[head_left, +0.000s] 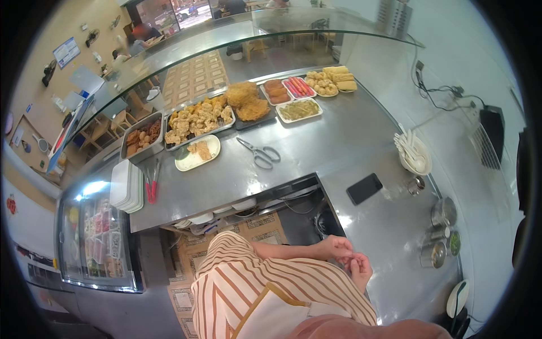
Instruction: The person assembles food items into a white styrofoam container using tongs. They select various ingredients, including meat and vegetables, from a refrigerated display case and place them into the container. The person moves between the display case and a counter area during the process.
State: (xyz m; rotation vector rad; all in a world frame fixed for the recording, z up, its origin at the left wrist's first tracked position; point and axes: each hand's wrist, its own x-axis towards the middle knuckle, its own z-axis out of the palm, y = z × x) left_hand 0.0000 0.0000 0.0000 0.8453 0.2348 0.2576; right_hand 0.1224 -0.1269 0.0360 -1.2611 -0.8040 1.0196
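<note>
Near the counter's [339,147] right edge, the left hand [334,247] and right hand [360,268] are pressed together, fingers curled; whether anything is grasped cannot be told. Fried food is held in trays [197,121] along the far edge.

Both hands are pulled in close to the body, meeting out on the person's right side, just over the edge of the bench [389,226]. The left hand [337,247] comes across the front of the striped top, bare forearm stretched sideways, fingers curled in and pointing toward the other hand. The right hand [360,268] sits just below and beside it, wrist bent, fingers loosely folded. The fingertips of the two hands touch or nearly touch; can't tell if anything's pinched between them, too small. Neither hand is flat or spread.
</note>
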